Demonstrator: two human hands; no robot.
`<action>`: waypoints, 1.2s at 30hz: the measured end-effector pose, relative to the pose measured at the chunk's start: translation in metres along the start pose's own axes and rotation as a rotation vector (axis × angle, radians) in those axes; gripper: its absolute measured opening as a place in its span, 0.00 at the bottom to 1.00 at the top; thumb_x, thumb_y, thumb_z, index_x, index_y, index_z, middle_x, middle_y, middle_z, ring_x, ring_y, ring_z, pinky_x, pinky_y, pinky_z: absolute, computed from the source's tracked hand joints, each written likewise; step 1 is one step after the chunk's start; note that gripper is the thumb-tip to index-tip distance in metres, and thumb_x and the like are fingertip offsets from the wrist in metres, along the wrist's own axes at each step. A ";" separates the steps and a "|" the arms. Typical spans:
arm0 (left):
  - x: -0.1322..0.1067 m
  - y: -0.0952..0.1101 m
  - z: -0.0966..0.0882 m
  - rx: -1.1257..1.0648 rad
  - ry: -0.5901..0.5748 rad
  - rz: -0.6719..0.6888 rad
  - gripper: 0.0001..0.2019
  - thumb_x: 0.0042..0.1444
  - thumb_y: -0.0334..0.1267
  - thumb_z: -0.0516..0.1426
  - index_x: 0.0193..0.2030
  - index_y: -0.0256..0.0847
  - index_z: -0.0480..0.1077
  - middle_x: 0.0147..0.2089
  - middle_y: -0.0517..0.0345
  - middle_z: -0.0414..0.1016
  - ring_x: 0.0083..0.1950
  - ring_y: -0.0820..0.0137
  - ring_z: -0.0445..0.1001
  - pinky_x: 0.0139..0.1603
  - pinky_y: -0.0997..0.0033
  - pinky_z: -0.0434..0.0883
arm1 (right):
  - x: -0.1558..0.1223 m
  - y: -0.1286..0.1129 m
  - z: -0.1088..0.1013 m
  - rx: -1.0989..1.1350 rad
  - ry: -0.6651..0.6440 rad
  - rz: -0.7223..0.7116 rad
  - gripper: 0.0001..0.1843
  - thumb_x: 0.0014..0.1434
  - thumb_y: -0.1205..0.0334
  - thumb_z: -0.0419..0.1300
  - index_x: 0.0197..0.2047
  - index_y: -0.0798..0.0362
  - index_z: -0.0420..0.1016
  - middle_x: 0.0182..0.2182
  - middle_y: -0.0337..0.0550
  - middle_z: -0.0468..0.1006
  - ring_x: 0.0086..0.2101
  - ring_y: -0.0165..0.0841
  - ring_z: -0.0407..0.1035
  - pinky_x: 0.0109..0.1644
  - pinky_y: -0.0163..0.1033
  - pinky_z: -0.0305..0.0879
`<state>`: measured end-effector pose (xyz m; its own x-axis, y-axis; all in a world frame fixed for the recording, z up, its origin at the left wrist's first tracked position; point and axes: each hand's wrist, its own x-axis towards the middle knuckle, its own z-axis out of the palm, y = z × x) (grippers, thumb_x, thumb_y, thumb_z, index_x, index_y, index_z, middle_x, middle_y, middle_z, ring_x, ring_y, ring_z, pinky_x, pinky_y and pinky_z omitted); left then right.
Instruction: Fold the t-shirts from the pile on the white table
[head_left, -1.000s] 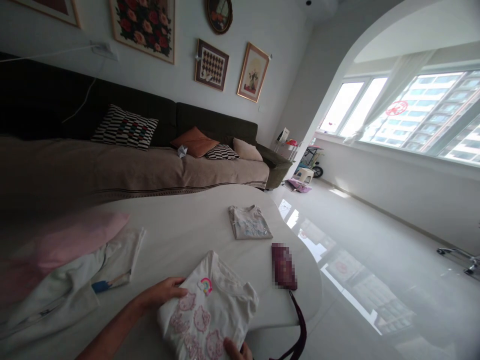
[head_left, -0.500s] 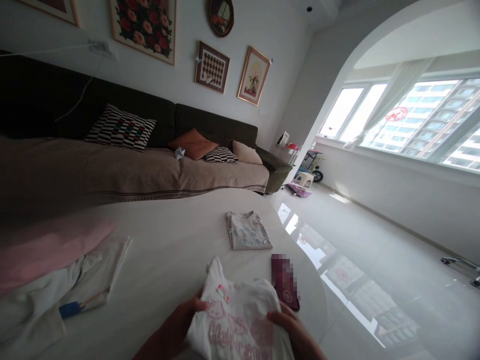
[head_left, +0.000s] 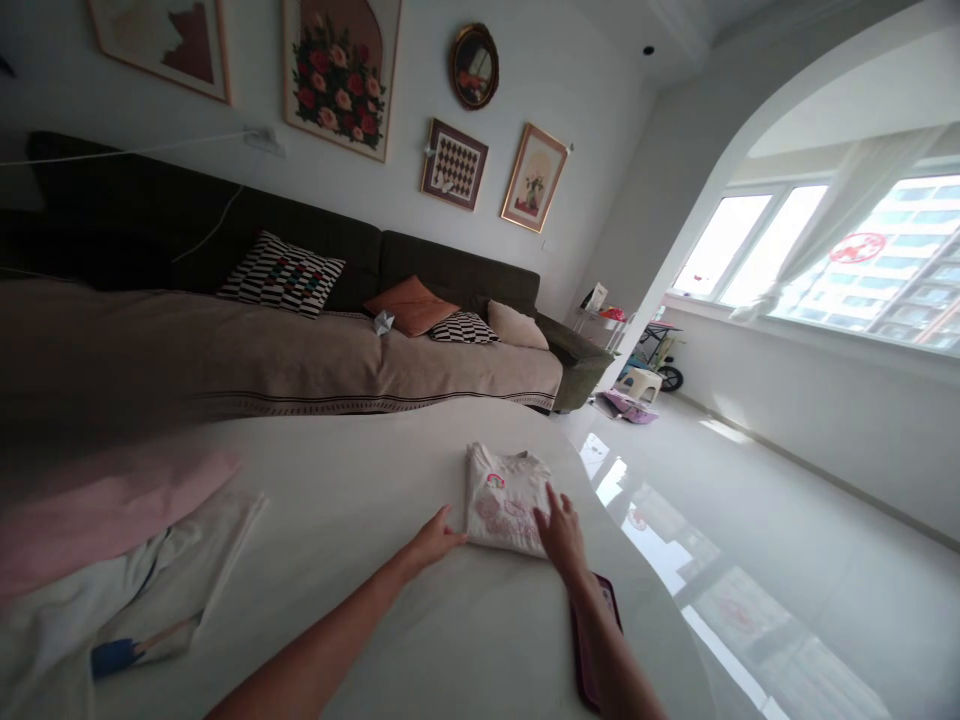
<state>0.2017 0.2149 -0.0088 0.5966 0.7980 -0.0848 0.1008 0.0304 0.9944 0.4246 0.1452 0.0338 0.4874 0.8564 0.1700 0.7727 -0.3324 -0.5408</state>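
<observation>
A folded white T-shirt with a pink print and a small rainbow patch lies on the white table, where a folded grey shirt was seen before; the grey shirt is hidden now. My left hand is at the T-shirt's lower left corner, thumb and forefinger apart, its thumb by the edge. Over the right side of the T-shirt, my right hand has its fingers spread on or just above the cloth. Neither hand grips anything. Under my right forearm, a dark red phone-shaped object is partly covered.
Pink cloth and white clothes lie on the table's left side, with a blue-ended stick on them. The curved table edge drops to a glossy floor at right. A sofa with cushions stands behind.
The white T-shirt has moved from my hands, near me, forward onto the spot of the grey shirt. Both hands have let go of it. The view has shifted slightly left.
</observation>
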 end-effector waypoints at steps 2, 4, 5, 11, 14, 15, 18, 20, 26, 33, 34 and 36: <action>-0.032 -0.014 -0.011 0.040 0.061 -0.047 0.37 0.44 0.45 0.56 0.60 0.31 0.53 0.41 0.47 0.71 0.35 0.65 0.71 0.37 0.65 0.66 | -0.018 -0.001 0.038 -0.056 -0.103 -0.083 0.29 0.54 0.56 0.56 0.60 0.43 0.61 0.63 0.46 0.54 0.62 0.46 0.46 0.60 0.54 0.45; -0.072 -0.019 -0.034 0.050 0.117 -0.069 0.32 0.44 0.46 0.56 0.57 0.35 0.58 0.42 0.50 0.70 0.36 0.67 0.71 0.38 0.68 0.66 | -0.030 0.001 0.061 -0.109 -0.191 -0.120 0.27 0.54 0.54 0.55 0.58 0.38 0.63 0.63 0.42 0.54 0.62 0.47 0.44 0.59 0.60 0.45; -0.094 -0.019 -0.050 0.054 0.153 -0.068 0.30 0.45 0.46 0.56 0.55 0.36 0.60 0.43 0.51 0.70 0.37 0.68 0.71 0.39 0.69 0.66 | -0.032 0.003 0.066 -0.134 -0.221 -0.126 0.26 0.55 0.53 0.53 0.58 0.39 0.63 0.63 0.44 0.55 0.62 0.49 0.45 0.57 0.63 0.46; -0.234 -0.011 -0.166 0.451 0.711 0.001 0.19 0.51 0.48 0.50 0.46 0.40 0.67 0.46 0.50 0.73 0.46 0.64 0.72 0.48 0.66 0.67 | -0.049 -0.017 0.072 -0.186 -0.227 -0.215 0.24 0.60 0.53 0.43 0.56 0.48 0.66 0.59 0.54 0.61 0.61 0.53 0.46 0.54 0.67 0.49; -0.281 -0.007 -0.208 0.677 1.007 -0.027 0.16 0.49 0.44 0.50 0.41 0.39 0.69 0.45 0.46 0.74 0.49 0.58 0.70 0.55 0.60 0.62 | -0.115 -0.039 0.094 -0.140 -0.253 -0.293 0.21 0.58 0.52 0.48 0.51 0.46 0.71 0.56 0.50 0.66 0.60 0.49 0.50 0.56 0.59 0.54; -0.290 -0.005 -0.219 0.700 1.062 -0.034 0.16 0.47 0.43 0.50 0.40 0.38 0.69 0.45 0.44 0.73 0.51 0.57 0.68 0.57 0.59 0.60 | -0.143 -0.045 0.103 -0.123 -0.244 -0.280 0.22 0.57 0.49 0.49 0.52 0.46 0.71 0.56 0.52 0.66 0.60 0.51 0.51 0.54 0.60 0.55; -0.300 0.007 -0.248 0.714 1.206 -0.047 0.18 0.46 0.41 0.50 0.43 0.36 0.67 0.52 0.39 0.68 0.59 0.53 0.59 0.61 0.55 0.53 | -0.222 -0.053 0.123 -0.030 -0.157 -0.205 0.28 0.56 0.45 0.48 0.55 0.49 0.67 0.59 0.57 0.61 0.60 0.57 0.48 0.51 0.68 0.53; -0.296 0.019 -0.265 0.683 1.299 -0.075 0.18 0.45 0.40 0.51 0.43 0.34 0.67 0.52 0.35 0.67 0.61 0.47 0.56 0.59 0.48 0.52 | -0.257 -0.053 0.126 0.038 -0.113 -0.161 0.29 0.55 0.44 0.48 0.55 0.48 0.67 0.60 0.53 0.59 0.61 0.55 0.43 0.55 0.68 0.49; -0.259 0.079 -0.289 0.516 1.291 0.014 0.07 0.45 0.41 0.54 0.27 0.39 0.67 0.30 0.50 0.72 0.45 0.53 0.69 0.45 0.58 0.63 | -0.274 -0.049 0.101 0.075 -0.288 -0.166 0.30 0.53 0.51 0.53 0.58 0.52 0.65 0.61 0.50 0.56 0.62 0.51 0.42 0.58 0.62 0.52; -0.209 0.155 -0.243 0.246 0.986 0.324 0.24 0.54 0.56 0.49 0.39 0.34 0.68 0.36 0.54 0.73 0.39 0.67 0.71 0.37 0.73 0.66 | -0.268 -0.080 0.094 0.176 -0.216 -0.176 0.26 0.54 0.52 0.53 0.53 0.56 0.69 0.57 0.54 0.65 0.61 0.48 0.49 0.61 0.54 0.51; -0.204 0.154 -0.234 0.211 0.928 0.319 0.26 0.54 0.57 0.49 0.42 0.33 0.68 0.38 0.52 0.74 0.39 0.67 0.72 0.37 0.73 0.66 | -0.270 -0.085 0.092 0.228 -0.219 -0.185 0.27 0.54 0.51 0.52 0.54 0.56 0.68 0.57 0.54 0.65 0.60 0.47 0.51 0.61 0.53 0.51; -0.198 0.140 -0.216 0.164 0.841 0.278 0.28 0.55 0.57 0.48 0.52 0.34 0.63 0.44 0.48 0.73 0.42 0.67 0.74 0.40 0.70 0.67 | -0.273 -0.094 0.088 0.318 -0.222 -0.188 0.28 0.55 0.51 0.51 0.55 0.57 0.67 0.58 0.53 0.63 0.60 0.44 0.52 0.60 0.49 0.54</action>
<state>-0.0743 0.1910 0.1606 -0.1567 0.9425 0.2952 0.1904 -0.2645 0.9454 0.1831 -0.0229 -0.0349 0.2241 0.9662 0.1277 0.6589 -0.0536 -0.7503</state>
